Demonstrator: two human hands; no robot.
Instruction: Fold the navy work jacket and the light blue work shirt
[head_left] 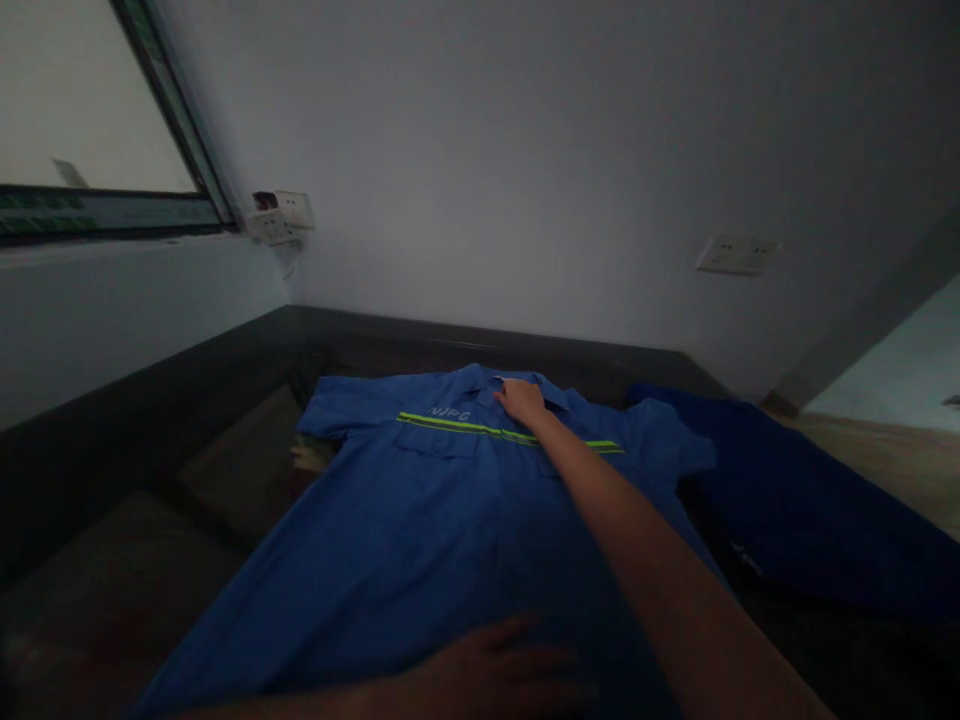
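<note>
A blue short-sleeved work shirt (390, 540) lies spread out front side up, collar at the far end. Across its chest runs a yellow-green stripe, with pale lettering above it. At the collar, the fingers of my right hand (521, 400) are closed on the cloth near the neck opening. My left hand (487, 670) is over the lower front of the shirt, dark and blurred by motion, its fingers stretched out and apart. Whether it touches the cloth I cannot tell.
A dark blue folded cloth (810, 510) lies to the right, by the shirt's sleeve. Behind is a grey wall with sockets (739, 255) at right and more sockets (285, 215) in the left corner. A window frame (112, 212) is at upper left.
</note>
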